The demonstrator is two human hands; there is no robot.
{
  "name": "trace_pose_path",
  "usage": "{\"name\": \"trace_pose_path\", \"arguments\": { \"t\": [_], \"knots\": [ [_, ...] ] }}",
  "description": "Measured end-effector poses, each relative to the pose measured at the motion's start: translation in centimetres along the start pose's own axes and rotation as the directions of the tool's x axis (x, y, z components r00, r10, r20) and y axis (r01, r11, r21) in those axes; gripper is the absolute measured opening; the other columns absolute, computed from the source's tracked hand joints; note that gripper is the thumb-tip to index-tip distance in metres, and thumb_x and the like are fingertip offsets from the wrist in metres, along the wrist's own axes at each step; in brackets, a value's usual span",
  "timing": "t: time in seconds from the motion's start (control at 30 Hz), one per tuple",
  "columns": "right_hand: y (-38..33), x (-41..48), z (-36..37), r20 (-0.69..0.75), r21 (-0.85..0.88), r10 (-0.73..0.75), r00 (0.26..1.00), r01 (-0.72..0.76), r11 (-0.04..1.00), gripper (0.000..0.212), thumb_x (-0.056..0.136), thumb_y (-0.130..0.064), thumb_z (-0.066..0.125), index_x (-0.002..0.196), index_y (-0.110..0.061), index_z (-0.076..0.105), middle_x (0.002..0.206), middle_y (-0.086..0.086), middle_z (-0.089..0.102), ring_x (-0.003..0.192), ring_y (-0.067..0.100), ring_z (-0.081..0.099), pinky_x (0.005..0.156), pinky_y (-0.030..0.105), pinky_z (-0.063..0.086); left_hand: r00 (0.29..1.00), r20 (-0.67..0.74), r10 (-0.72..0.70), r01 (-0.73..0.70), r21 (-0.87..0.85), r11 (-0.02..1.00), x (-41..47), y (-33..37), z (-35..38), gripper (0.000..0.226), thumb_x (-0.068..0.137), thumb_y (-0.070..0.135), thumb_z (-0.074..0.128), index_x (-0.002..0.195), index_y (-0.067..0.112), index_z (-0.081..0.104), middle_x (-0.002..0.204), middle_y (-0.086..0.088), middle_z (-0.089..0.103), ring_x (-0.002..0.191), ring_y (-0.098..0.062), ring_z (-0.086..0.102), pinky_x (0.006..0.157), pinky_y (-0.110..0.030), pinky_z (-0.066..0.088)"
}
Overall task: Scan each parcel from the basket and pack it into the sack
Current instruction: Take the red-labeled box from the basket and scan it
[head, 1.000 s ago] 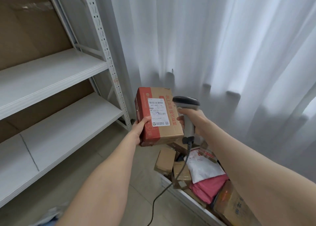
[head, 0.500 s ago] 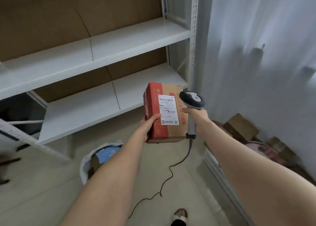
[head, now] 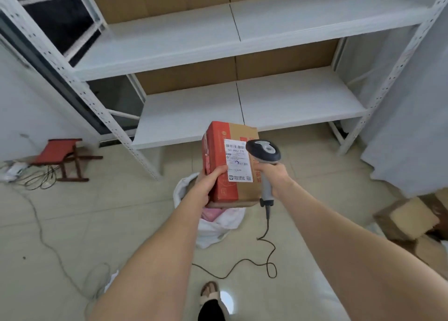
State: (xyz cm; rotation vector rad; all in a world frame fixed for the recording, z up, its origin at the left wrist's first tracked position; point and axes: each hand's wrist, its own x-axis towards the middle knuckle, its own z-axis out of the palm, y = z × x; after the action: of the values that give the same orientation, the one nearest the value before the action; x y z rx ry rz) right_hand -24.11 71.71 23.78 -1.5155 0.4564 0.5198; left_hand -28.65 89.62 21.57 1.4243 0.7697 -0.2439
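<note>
A red and brown cardboard parcel point(head: 219, 148) is held upright in mid-air at the centre of the view, above the floor and just in front of the lowest board of a white metal shelf rack point(head: 298, 102) at 12 o'clock. The left hand point(head: 208, 187) grips its lower left corner, with the thumb pressed on the red front face and the fingers curled behind and under it.

A white paper shipping label point(head: 238, 161) on the front carries a barcode at the top, a line that reads roughly "507-P802 T70", small print too fine to read, and a QR code at its lower right. Red characters on the brown face are mostly hidden.

At 3 o'clock of the parcel, the right hand point(head: 277, 177) has its fingers closed round the grey handle of a grey and black handheld barcode scanner point(head: 264, 151), whose head overlaps the label's right edge. Its black cable point(head: 266, 248) trails in loops on the tiled floor.

Directly below the parcel, at 6 o'clock, a white woven sack point(head: 218, 228) stands open on the floor with something pink point(head: 211, 215) inside. A red folding stool point(head: 60, 151) sits at 9 o'clock, and brown cardboard boxes point(head: 409, 218) lie at 4 o'clock
</note>
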Motion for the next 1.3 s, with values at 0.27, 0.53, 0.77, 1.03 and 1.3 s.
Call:
{"name": "trace_pose_path", "arguments": {
  "t": [0.27,0.53,0.77,1.03,1.3],
  "knots": [
    [5.2,11.1,16.3,-0.062,-0.087,0.070,0.996,-0.075,0.993,0.015,0.076,-0.009,0.078,0.079,-0.013,0.064,0.090,0.009,0.069,0.086,0.026,0.064,0.087,0.038,0.054,0.997,-0.032,-0.074,0.075,0.028,0.997,15.5,-3.0,-12.3,0.065,0.067,0.046,0.080,0.122,0.024,0.054,0.106,-0.002,0.071,0.095,-0.021,0.068,0.085,-0.036,0.054],
    [15.4,24.4,24.2,-0.101,-0.178,0.056,0.993,-0.073,0.981,0.018,0.075,-0.007,0.077,0.080,-0.017,0.063,0.070,-0.007,0.062,0.071,0.015,0.060,0.065,0.026,0.045,0.984,-0.029,-0.177,0.175,-0.065,0.982,30.3,-12.2,-16.0,0.087,0.062,0.048,0.083,0.136,0.026,0.044,0.115,-0.005,0.067,0.102,-0.026,0.065,0.094,-0.047,0.051],
    [26.6,35.7,27.1,0.006,-0.383,0.020,1.000,-0.016,0.924,0.047,0.071,-0.021,0.079,0.115,-0.021,0.063,0.099,-0.004,0.067,0.091,0.017,0.061,0.069,0.025,0.044,0.972,-0.008,-0.234,0.232,-0.122,0.965,41.8,-22.2,-16.5,0.100,0.047,0.057,0.083,0.135,0.031,0.043,0.113,-0.002,0.068,0.101,-0.024,0.066,0.093,-0.046,0.051],
    [35.0,41.8,31.2,0.109,-0.687,0.088,0.990,0.011,0.727,0.063,0.070,-0.039,0.075,0.128,-0.030,0.053,0.131,-0.005,0.055,0.129,0.024,0.040,0.105,0.045,0.040,0.919,-0.089,-0.385,0.378,-0.090,0.922,48.1,-30.1,-19.6,0.051,0.086,0.049,0.060,0.128,0.021,0.051,0.110,-0.007,0.068,0.097,-0.025,0.066,0.082,-0.036,0.054],
    [35.6,42.9,35.0,0.199,-0.860,0.050,0.979,0.150,0.488,0.067,0.085,-0.036,0.060,0.147,-0.034,0.036,0.160,-0.016,0.008,0.149,0.025,-0.008,0.110,0.072,0.009,0.787,-0.614,-0.063,0.437,0.482,0.759,52.0,-31.1,-24.9,0.067,0.087,0.029,0.061,0.141,0.006,0.031,0.137,-0.020,0.040,0.128,-0.036,0.039,0.100,-0.044,0.039]
  ]
}}
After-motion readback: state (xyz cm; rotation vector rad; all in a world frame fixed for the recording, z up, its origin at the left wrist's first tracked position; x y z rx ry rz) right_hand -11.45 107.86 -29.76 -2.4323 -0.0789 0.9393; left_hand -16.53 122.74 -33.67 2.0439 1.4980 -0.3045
